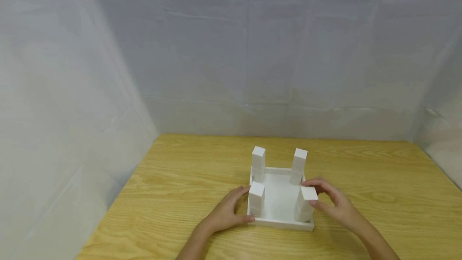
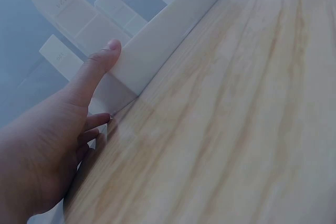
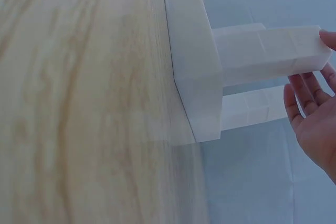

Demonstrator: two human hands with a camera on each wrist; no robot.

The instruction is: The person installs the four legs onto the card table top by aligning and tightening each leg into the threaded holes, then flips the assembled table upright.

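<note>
1. Nearest the viewer, two bare forearms come in from 6 o'clock, one on each side of a shallow white tray (image 1: 279, 223) sitting on the wooden table (image 1: 180, 196).
2. The left hand (image 1: 227, 214) sits at the tray's 9 o'clock side, fingers fairly straight against the tray's outer wall; the left wrist view shows the thumb (image 2: 102, 59) laid flat on that wall, pinching nothing.
3. Just inside that corner stands the near-left white block stack (image 1: 256, 199), upright, right beside the left fingertips.
4. Over at 3 o'clock, the right hand (image 1: 333, 202) curls round the top of the near-right white block stack (image 1: 306, 204), fingertips on its top block.
5. The right wrist view shows the right fingers (image 3: 307, 95) at the end of that stack, thumb tip on the other side.
6. Between the stacks, the tray floor lies bare and white.
7. Further back, at 11 o'clock, the far-left white block stack (image 1: 258, 163) stands upright.
8. At 1 o'clock, the far-right white block stack (image 1: 298, 165) leans slightly.
9. Beyond, a pale cloth backdrop (image 1: 252, 51) rises behind the table.
</note>
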